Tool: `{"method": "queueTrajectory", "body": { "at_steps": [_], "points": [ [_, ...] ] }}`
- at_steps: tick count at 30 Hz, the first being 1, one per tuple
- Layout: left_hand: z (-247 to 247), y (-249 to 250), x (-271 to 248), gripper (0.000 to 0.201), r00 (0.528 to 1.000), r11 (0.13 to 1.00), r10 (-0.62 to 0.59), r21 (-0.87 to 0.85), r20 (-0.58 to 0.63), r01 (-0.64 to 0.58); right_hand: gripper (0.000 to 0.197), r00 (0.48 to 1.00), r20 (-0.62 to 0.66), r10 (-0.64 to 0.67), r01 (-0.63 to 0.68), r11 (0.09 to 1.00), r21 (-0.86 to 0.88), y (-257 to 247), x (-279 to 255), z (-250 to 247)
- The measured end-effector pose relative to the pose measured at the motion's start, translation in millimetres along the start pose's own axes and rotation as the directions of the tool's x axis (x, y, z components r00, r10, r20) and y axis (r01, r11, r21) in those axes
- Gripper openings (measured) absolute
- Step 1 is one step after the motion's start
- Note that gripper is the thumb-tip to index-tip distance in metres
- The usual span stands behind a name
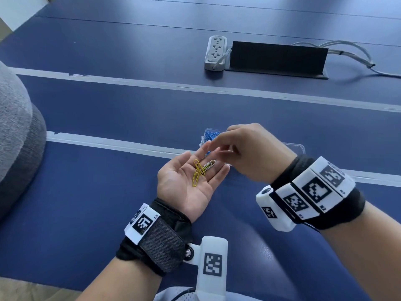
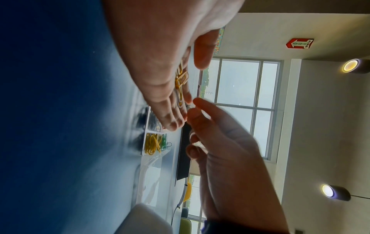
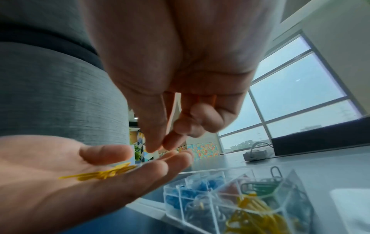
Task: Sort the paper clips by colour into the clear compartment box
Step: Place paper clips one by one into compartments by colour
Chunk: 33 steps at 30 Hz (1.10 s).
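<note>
My left hand lies palm up and flat, carrying a few yellow paper clips and a pale one near the fingers. My right hand hovers just over the left fingertips with its fingers curled. Its thumb and forefinger tips meet, and I see no clip between them. The clear compartment box sits on the table right under both hands and is mostly hidden in the head view. It holds blue clips, yellow clips and green clips in separate cells.
The table is dark blue with pale tape lines across it. A white power strip, a raised black cable flap and grey cables lie at the far side. A grey upholstered seat stands at the left edge.
</note>
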<state>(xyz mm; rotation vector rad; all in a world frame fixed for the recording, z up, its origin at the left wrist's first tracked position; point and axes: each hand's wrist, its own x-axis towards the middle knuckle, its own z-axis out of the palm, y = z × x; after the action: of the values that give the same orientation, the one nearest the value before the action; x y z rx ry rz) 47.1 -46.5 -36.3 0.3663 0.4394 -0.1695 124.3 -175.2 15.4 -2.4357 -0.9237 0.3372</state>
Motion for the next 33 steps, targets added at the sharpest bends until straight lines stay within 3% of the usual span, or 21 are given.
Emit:
{"method": "queueTrajectory", "body": {
  "at_steps": [5, 11, 19, 23, 33],
  "points": [
    [0, 0, -1, 0.051, 0.999, 1.000, -0.005, -0.009, 0.046, 0.005, 0.020, 0.995, 0.072, -0.065, 0.074, 0.989, -0.126, -9, -4, 6],
    [-3, -2, 0, 0.048, 1.000, 0.998, -0.028, 0.063, 0.007, 0.027, 0.016, 0.988, 0.128, -0.086, 0.103, 0.986, -0.134, -10, -5, 6],
    [-2, -2, 2, 0.032, 0.999, 0.996, -0.016, 0.091, -0.040, 0.020, 0.023, 0.987, 0.016, -0.162, 0.162, 0.987, 0.000, -5, -3, 3],
    [-3, -2, 1, 0.034, 0.999, 0.996, -0.006, 0.091, -0.042, 0.010, 0.034, 0.989, -0.044, -0.140, 0.140, 0.990, -0.002, -4, -4, -1],
    [3, -4, -1, 0.018, 0.996, 0.992, 0.055, 0.119, -0.068, -0.047, 0.025, 0.994, -0.094, -0.054, 0.062, 0.994, 0.086, -8, -3, -10]
  ]
}}
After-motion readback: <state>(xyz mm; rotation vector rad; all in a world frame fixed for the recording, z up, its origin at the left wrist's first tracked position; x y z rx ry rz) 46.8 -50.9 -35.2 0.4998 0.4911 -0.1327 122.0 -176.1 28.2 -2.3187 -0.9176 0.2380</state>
